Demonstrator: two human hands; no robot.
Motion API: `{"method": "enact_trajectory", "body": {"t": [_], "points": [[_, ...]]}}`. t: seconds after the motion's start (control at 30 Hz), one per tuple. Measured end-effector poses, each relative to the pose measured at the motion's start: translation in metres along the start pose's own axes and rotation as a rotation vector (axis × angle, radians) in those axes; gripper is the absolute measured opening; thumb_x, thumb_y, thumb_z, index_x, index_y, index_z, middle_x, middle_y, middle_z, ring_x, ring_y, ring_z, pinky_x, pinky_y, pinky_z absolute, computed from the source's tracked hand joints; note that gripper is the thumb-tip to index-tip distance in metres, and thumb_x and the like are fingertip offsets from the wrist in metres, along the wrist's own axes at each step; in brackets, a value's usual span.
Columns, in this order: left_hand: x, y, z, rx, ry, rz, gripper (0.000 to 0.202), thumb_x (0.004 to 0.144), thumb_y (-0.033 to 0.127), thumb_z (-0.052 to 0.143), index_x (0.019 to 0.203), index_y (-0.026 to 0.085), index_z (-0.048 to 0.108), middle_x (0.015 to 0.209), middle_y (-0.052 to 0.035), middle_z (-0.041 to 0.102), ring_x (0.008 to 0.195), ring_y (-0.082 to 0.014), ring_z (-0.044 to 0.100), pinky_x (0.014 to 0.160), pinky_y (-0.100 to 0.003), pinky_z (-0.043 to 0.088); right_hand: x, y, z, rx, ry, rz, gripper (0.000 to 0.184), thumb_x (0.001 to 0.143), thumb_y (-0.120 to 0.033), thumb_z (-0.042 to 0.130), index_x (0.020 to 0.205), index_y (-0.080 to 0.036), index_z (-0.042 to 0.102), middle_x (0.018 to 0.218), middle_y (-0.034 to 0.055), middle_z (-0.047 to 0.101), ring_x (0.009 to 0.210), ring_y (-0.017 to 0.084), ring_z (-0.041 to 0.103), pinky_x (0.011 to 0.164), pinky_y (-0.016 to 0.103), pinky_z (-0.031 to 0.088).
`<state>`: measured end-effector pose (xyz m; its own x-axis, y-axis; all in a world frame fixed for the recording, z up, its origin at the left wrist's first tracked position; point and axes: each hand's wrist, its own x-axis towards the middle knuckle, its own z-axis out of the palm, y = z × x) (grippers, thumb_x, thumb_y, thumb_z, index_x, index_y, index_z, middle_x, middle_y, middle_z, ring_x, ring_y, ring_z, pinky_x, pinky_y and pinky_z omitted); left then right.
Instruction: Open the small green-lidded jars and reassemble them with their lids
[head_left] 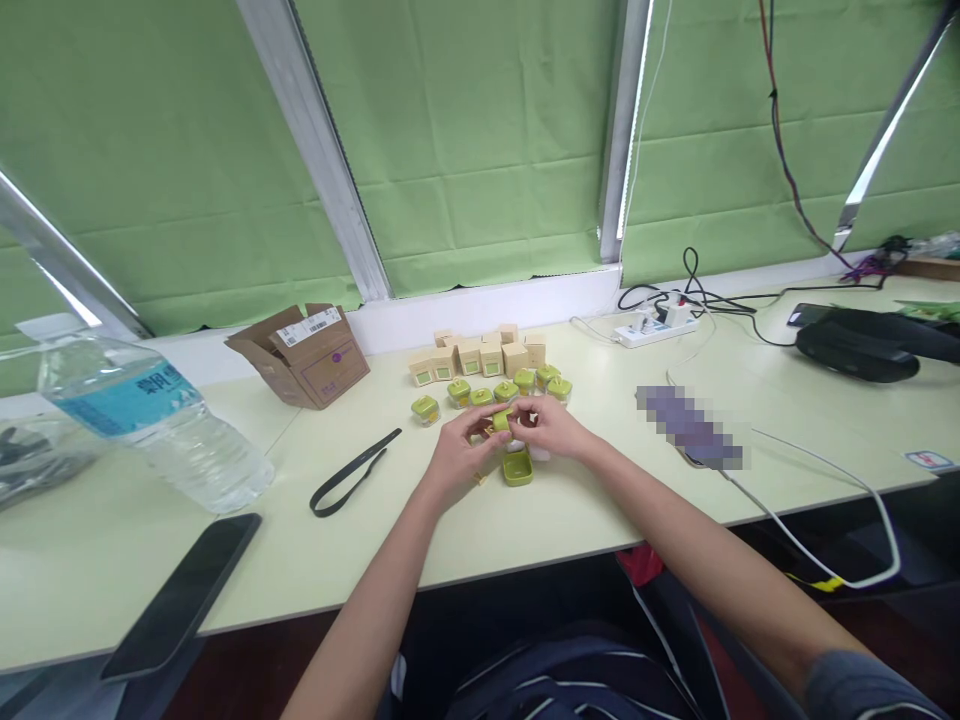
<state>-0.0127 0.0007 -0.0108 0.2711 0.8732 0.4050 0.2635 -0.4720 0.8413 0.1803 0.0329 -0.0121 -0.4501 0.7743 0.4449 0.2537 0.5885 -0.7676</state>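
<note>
Nearest, an open green container (517,478) sits on the table (285,560). Just beyond, the left hand (460,447) and right hand (553,426) have fingers clamped on a small green piece (501,421), judged unfinished. Farther, lidded jars (425,409) appear complete; behind them stand small cartons (469,356).

Water bottle (135,392), clear, blue-labelled: left. Phone (180,598), dark screen: near left, at edge of table (559,515). Strap (358,463), black, bent into a loop: left of middle. Power strip (656,333), white: far right. Cable (891,525), white, looping past near edge: right. Black object (855,343), form unclear: far right. Blinds (480,150), green: far side.
</note>
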Motion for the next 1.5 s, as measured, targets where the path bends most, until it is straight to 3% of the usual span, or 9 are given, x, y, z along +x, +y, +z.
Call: {"method": "enact_trajectory", "body": {"t": [0.23, 0.43, 0.63, 0.77, 0.9, 1.27, 1.5], "points": [[0.000, 0.002, -0.001, -0.037, 0.041, 0.000, 0.043, 0.081, 0.036, 0.074, 0.119, 0.018, 0.065, 0.118, -0.0119, 0.069, 0.096, -0.0207, 0.067, 0.087, -0.035, 0.053, 0.000, 0.002, -0.006, 0.042, 0.069, -0.018, 0.014, 0.080, -0.030, 0.064, 0.075, -0.017, 0.065, 0.069, -0.0006, 0.060, 0.059, 0.010, 0.043, 0.056, 0.024, 0.035], [0.001, 0.007, -0.010, -0.019, 0.120, 0.018, 0.041, 0.082, 0.036, 0.070, 0.119, 0.020, 0.065, 0.122, -0.0103, 0.063, 0.094, -0.0186, 0.065, 0.084, -0.031, 0.053, -0.001, 0.008, -0.019, 0.086, 0.186, 0.003, 0.019, 0.086, -0.035, 0.059, 0.077, -0.018, 0.057, 0.069, -0.0008, 0.055, 0.061, 0.012, 0.046, 0.056, 0.024, 0.036], [0.000, 0.008, -0.010, 0.143, 0.118, 0.090, 0.023, 0.085, 0.032, 0.066, 0.104, 0.019, 0.064, 0.107, -0.0077, 0.062, 0.094, -0.0185, 0.061, 0.082, -0.030, 0.050, -0.002, 0.008, -0.024, -0.093, 0.158, -0.035, 0.019, 0.086, -0.027, 0.053, 0.069, -0.020, 0.046, 0.064, -0.0026, 0.051, 0.058, 0.011, 0.044, 0.055, 0.024, 0.033], [-0.002, 0.007, -0.010, 0.235, 0.086, 0.139, 0.016, 0.086, 0.030, 0.064, 0.097, 0.020, 0.060, 0.097, -0.0049, 0.061, 0.089, -0.0173, 0.059, 0.082, -0.031, 0.049, -0.004, 0.006, -0.032, -0.207, 0.154, -0.030, 0.015, 0.081, -0.023, 0.056, 0.070, -0.020, 0.047, 0.063, -0.0037, 0.052, 0.057, 0.011, 0.047, 0.058, 0.024, 0.036], [-0.003, 0.008, -0.011, 0.327, 0.038, 0.190, 0.013, 0.086, 0.031, 0.064, 0.086, 0.020, 0.057, 0.093, -0.0042, 0.061, 0.086, -0.0168, 0.058, 0.077, -0.030, 0.047, -0.005, 0.010, -0.041, -0.245, 0.089, -0.026, 0.008, 0.078, -0.023, 0.061, 0.076, -0.020, 0.053, 0.067, -0.0029, 0.057, 0.060, 0.012, 0.050, 0.059, 0.024, 0.038], [-0.006, 0.006, -0.015, 0.460, -0.045, 0.311, 0.018, 0.085, 0.033, 0.067, 0.080, 0.019, 0.056, 0.099, -0.0060, 0.065, 0.097, -0.0195, 0.061, 0.086, -0.033, 0.047, -0.009, 0.013, -0.051, -0.258, -0.164, -0.002, 0.013, 0.079, -0.029, 0.064, 0.075, -0.017, 0.065, 0.067, -0.0003, 0.064, 0.061, 0.011, 0.052, 0.059, 0.023, 0.038], [-0.026, 0.012, -0.026, 0.508, -0.083, 0.272, 0.016, 0.086, 0.031, 0.066, 0.082, 0.020, 0.057, 0.100, -0.0064, 0.062, 0.095, -0.0185, 0.060, 0.086, -0.032, 0.048, -0.013, 0.010, -0.057, -0.279, -0.264, 0.075, 0.018, 0.073, -0.020, 0.056, 0.056, -0.017, 0.050, 0.053, -0.0053, 0.044, 0.051, 0.008, 0.035, 0.050, 0.023, 0.026]]}}
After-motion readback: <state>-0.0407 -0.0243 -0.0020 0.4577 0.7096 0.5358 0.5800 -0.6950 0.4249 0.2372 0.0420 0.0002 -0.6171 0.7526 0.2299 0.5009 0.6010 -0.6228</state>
